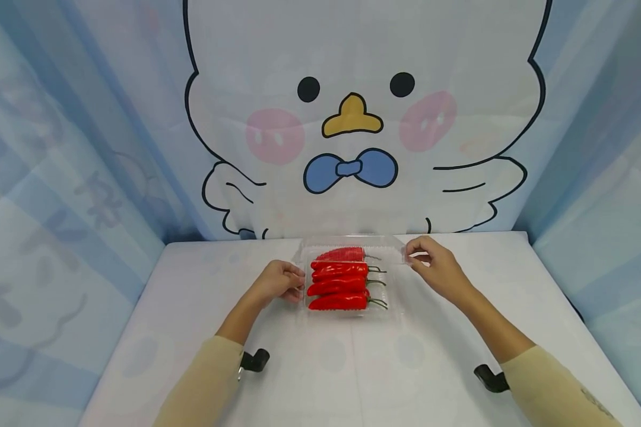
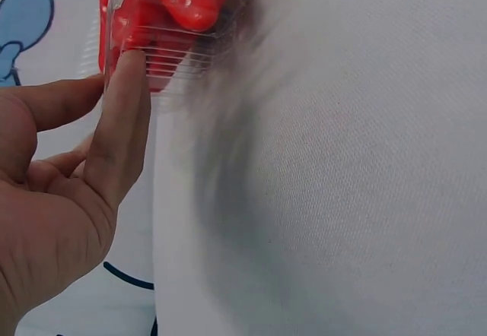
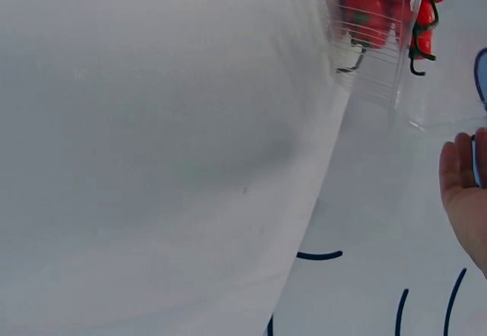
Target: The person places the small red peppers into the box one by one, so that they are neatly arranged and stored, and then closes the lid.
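Observation:
A clear plastic hinged box (image 1: 392, 290) holds several red chili peppers (image 1: 338, 287) with green stems, lying side by side. Its transparent lid (image 1: 387, 242) is raised at the back, with its edge passing in front of the farthest pepper. At the box's left rim, the left hand (image 1: 282, 280) pinches the plastic between thumb and fingers. The left wrist view shows these fingers against the ribbed wall (image 2: 179, 56). On the other side, the right hand (image 1: 435, 264) holds the lid's right corner with curled fingers and thumb. Only part of the right hand appears in the right wrist view.
A white cloth-covered table (image 1: 347, 367) lies under the box. Behind it hangs a curtain (image 1: 352, 207) with a cartoon bird, and pale blue curtains (image 1: 59, 237) hang at both sides. Black wrist mounts (image 1: 255, 360) show at both sleeves.

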`<act>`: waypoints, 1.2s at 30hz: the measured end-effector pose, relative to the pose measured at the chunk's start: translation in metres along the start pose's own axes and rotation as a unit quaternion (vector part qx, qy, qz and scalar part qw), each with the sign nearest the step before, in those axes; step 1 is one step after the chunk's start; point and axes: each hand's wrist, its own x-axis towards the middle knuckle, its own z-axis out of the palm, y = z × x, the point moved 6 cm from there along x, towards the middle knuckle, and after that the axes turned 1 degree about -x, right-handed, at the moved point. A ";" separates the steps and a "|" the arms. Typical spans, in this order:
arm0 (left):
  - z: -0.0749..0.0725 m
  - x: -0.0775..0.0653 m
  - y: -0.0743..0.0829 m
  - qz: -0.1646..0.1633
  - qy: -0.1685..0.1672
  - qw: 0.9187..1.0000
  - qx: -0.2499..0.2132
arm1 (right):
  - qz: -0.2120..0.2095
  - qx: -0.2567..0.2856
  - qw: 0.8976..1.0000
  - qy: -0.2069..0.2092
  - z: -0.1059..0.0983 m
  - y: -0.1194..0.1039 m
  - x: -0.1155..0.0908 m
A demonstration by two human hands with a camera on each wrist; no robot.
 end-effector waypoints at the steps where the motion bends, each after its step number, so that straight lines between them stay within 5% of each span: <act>1: 0.000 0.000 0.000 -0.002 0.004 1.000 0.004 | -0.004 0.000 1.000 -0.001 0.000 0.001 -0.001; 9: -0.008 -0.012 0.005 -0.012 0.035 0.999 0.035 | -0.008 -0.002 1.000 -0.010 0.004 0.002 -0.009; 20: -0.011 -0.041 0.022 -0.011 0.020 0.998 0.058 | -0.002 -0.013 1.000 -0.022 0.009 0.006 -0.017; 36: -0.001 -0.061 0.016 -0.010 0.015 0.995 0.102 | 0.002 -0.024 0.999 -0.028 0.018 0.012 -0.032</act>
